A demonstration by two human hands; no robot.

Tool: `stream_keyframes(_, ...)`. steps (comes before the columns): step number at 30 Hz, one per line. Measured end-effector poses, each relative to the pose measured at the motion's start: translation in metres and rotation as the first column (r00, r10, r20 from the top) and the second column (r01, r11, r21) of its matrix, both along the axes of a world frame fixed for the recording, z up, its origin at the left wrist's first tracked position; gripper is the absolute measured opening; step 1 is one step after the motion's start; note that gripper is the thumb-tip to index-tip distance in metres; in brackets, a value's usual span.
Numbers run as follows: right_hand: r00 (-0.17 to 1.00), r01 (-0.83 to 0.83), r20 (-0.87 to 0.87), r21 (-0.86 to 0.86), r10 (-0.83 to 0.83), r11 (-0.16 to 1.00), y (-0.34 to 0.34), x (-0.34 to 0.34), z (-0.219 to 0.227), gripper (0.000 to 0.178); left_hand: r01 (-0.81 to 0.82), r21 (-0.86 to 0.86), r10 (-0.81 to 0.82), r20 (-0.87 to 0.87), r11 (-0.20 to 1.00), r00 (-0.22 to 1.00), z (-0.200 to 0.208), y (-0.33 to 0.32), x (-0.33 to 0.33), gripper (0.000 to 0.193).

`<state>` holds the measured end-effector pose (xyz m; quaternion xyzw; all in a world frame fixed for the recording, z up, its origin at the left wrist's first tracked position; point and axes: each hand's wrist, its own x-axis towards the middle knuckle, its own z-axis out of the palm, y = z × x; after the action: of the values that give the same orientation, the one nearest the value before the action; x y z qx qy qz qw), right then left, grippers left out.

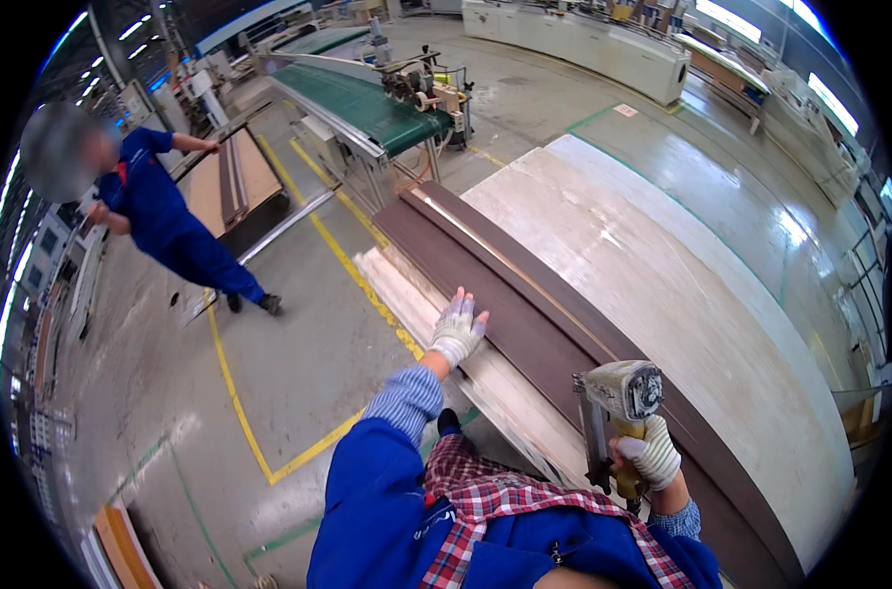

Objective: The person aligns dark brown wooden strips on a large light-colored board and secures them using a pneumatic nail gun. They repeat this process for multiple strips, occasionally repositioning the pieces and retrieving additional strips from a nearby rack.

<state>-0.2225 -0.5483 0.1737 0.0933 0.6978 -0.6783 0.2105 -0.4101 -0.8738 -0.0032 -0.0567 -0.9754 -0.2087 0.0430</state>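
Left hand (458,332), gloved, fingers spread flat on the dark brown board (524,314), whose long axis runs away up-left along the counter (681,294). Right hand (652,454), fingers clamped round one nail gun (618,412), sits nearer the body, nose beside the board's near stretch. One board, one gun.

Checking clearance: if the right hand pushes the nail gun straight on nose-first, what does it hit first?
Probably the dark brown board: the right hand holds the nail gun with its nose down over it. Depth unclear.
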Motion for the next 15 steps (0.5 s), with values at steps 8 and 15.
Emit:
stream_keyframes(8,0.985,0.167,0.007,0.137,-0.170,0.976,-0.119,-0.132,0.027,0.016,0.042,-0.085,-0.045,-0.033,0.995,0.998,-0.038,-0.060,-0.172,0.067)
stream_keyframes(15,1.000,-0.014,0.014,0.237,0.011,0.971,-0.172,-0.280,0.039,0.033,0.181,0.003,-0.180,-0.124,0.983,0.976,-0.038,-0.050,-0.190,0.066)
